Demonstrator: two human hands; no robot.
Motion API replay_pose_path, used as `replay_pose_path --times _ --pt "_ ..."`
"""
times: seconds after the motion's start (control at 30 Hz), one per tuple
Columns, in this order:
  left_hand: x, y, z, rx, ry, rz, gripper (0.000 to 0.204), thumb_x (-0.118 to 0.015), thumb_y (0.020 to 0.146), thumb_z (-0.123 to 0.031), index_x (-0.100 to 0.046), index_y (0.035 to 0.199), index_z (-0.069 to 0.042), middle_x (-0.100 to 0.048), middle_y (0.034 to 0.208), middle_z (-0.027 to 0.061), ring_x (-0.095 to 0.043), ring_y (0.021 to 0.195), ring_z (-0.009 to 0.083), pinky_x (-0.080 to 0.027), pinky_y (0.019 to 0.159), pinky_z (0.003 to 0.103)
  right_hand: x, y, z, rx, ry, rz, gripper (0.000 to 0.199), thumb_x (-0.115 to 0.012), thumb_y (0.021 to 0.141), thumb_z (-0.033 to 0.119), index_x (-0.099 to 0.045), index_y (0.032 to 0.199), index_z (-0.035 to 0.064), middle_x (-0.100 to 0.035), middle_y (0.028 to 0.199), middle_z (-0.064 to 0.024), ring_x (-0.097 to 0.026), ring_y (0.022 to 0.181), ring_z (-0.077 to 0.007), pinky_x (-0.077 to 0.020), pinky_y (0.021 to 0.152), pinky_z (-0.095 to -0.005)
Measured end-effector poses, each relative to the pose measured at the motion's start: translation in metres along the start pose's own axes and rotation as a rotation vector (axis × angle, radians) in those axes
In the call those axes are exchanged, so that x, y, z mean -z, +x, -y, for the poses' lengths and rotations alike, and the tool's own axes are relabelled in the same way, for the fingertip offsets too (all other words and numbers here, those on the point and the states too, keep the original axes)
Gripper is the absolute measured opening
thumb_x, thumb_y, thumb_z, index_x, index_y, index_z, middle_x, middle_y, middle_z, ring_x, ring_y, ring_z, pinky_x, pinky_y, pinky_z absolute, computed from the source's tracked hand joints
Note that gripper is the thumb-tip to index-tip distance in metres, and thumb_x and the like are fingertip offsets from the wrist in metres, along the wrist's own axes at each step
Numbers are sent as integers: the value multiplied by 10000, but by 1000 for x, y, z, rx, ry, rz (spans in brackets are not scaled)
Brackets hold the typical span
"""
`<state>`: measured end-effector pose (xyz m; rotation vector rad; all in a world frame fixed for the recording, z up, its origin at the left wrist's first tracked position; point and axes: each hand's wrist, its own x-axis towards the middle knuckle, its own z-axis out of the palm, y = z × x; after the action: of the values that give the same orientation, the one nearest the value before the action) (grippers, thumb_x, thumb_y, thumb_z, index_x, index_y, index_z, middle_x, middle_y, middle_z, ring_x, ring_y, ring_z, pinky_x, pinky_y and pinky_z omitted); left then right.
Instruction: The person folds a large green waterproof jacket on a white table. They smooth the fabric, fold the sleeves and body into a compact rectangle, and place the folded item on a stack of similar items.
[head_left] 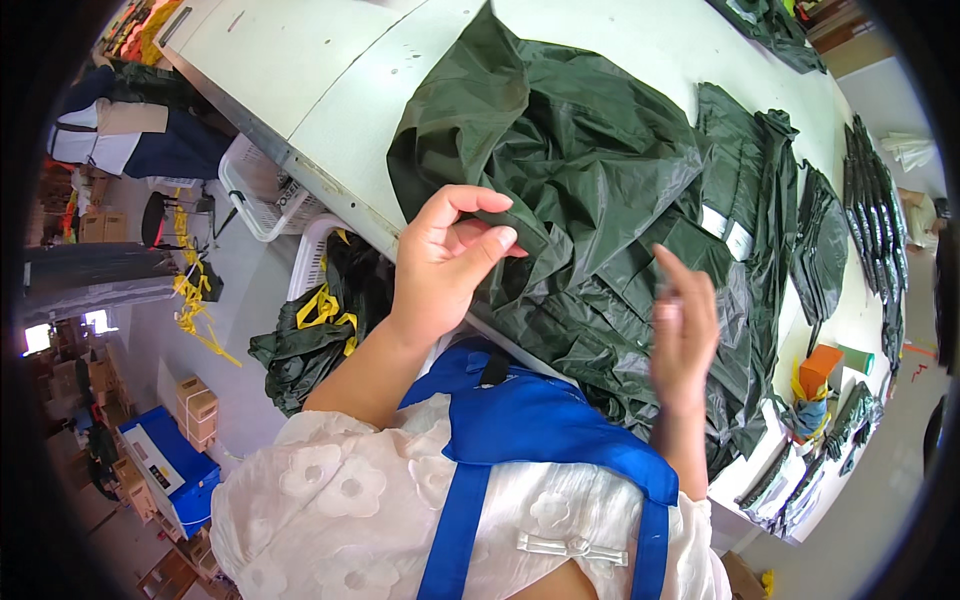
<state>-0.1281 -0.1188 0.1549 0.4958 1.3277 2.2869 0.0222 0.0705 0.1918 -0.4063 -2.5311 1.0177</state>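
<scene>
From the head camera I look down on a white table (290, 60) with a large, crumpled sheet of shiny dark green fabric (600, 110) spread over its near edge, directly in front of the body and beneath both hands. My left hand (435, 265) is raised at the fabric's left side, palm turned inward, index finger curled and thumb tip close to the fingertips; its grip is against a fold of the material, but I cannot tell whether any cloth is caught in it. My right hand (685, 325), blurred, is over the right part of the fabric with its index finger extended and its grip released. To the right of the heap I see two small white labels (738, 241) on more dark green material, then a row of narrow folded dark bundles (872, 215) toward the table's far right side. An orange box (820, 368) sits near the right edge. On the left, beside the table, a white basket (262, 228) stands next to a dark bundle with yellow ties (320, 308). A blue apron (550, 430) covers a white blouse (340, 490) with flower shapes, and another person (185, 140) in dark trousers is at the upper left
</scene>
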Motion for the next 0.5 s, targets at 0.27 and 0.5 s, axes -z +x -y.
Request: replay_pose_path --times 0.27,0.5 --pt "10 -22 -14 -21 -46 20 211 -565 880 68 -515 1082 34 -595 1011 97 -643 891 150 -556 821 301 -42 -1 49 209 -180 -68 609 -766 686 59 -578 1264 35 -531 825 -70 -513 727 -217 -444 621 -324" --pt "11 -27 -15 -49 -28 22 218 -571 861 89 -525 1064 24 -615 980 107 -643 890 169 -576 797 342 -48 -4 60 139 -128 -67 539 -768 692 44 -622 1210 36 -521 792 -75 -512 681 -201 -441 604 -312"
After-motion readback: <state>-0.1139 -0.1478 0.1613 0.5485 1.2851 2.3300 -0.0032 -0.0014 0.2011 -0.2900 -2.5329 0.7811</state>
